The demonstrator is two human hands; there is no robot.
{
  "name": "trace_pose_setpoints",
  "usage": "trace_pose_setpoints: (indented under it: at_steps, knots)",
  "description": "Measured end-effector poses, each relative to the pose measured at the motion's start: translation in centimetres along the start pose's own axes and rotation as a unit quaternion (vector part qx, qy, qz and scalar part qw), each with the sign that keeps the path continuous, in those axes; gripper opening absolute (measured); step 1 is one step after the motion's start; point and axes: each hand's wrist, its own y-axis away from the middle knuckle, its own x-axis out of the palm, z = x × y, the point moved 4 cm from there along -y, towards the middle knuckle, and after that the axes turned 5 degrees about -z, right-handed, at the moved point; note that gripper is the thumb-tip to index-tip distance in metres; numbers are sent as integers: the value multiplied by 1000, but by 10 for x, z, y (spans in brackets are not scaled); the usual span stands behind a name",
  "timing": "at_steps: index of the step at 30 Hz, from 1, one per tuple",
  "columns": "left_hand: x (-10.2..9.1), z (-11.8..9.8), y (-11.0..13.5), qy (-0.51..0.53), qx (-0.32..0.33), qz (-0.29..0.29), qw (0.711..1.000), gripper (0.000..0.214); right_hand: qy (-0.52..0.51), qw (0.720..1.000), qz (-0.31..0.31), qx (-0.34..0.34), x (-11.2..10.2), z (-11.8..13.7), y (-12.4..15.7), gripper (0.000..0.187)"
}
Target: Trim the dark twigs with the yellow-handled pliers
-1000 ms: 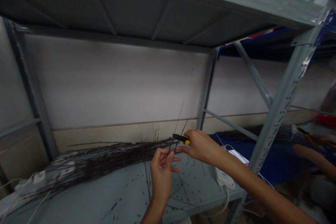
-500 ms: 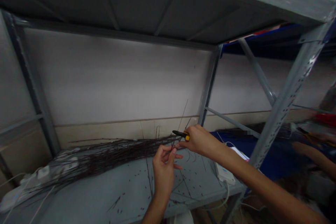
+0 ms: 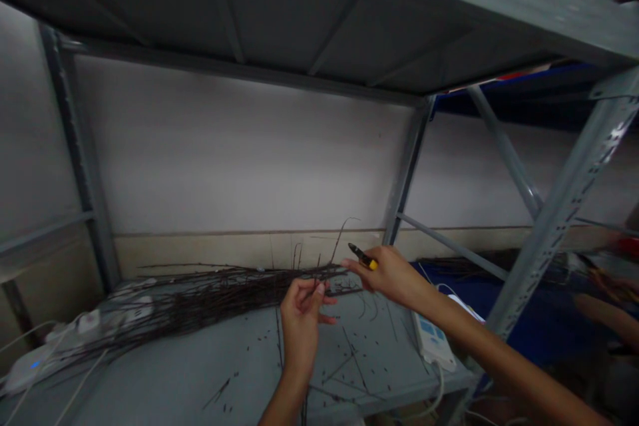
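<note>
My left hand (image 3: 301,319) is closed in a pinch on a thin dark twig (image 3: 318,265) in front of the pile, its other fingers partly spread. Just to its right, my right hand (image 3: 387,267) is wrapped round small pliers (image 3: 363,256) with black jaws and yellow on the handles. The jaws point up and left, apart from the twig in my left hand; their opening cannot be made out. Behind both hands lies a long bundle of dark twigs (image 3: 214,299) on the grey shelf (image 3: 164,373). One curved twig tip rises near my right fingertips.
Cut bits and loose twigs (image 3: 352,356) litter the shelf. White power strips (image 3: 37,366) with cords lie at left, and a white device (image 3: 433,339) sits at right. A metal post (image 3: 544,233) and the upper shelf (image 3: 309,20) frame the space. Another person's arm (image 3: 606,316) shows at far right.
My right hand with the pliers has moved right, away from my left hand. My left hand is slightly lower and further left. The whole view has shifted a little.
</note>
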Motion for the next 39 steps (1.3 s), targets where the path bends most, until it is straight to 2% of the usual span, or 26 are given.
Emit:
trace_pose_setpoints:
  at_steps: [4, 9, 17, 23, 33, 39]
  knots:
    - [-5, -3, -3, 4, -1, 4, 1000, 34, -29, 999, -24, -37, -9, -13, 2, 52]
    - [-4, -3, -1, 1, 10, 8, 1000, 33, 16, 1000, -15, -4, -1, -28, 2, 54]
    - [1, -3, 4, -26, 19, 13, 999, 32, 95, 995, 38, -18, -2, -20, -17, 58]
    - [1, -6, 5, -17, 18, 12, 1000, 33, 118, 992, 29, -46, 2, -18, -23, 57]
    - [-4, -4, 5, -10, 12, 4, 1000, 32, 119, 992, 25, -31, -1, -24, -26, 52]
    - [-6, 3, 4, -14, 9, 12, 1000, 35, 100, 994, -13, -39, -14, -18, -27, 46]
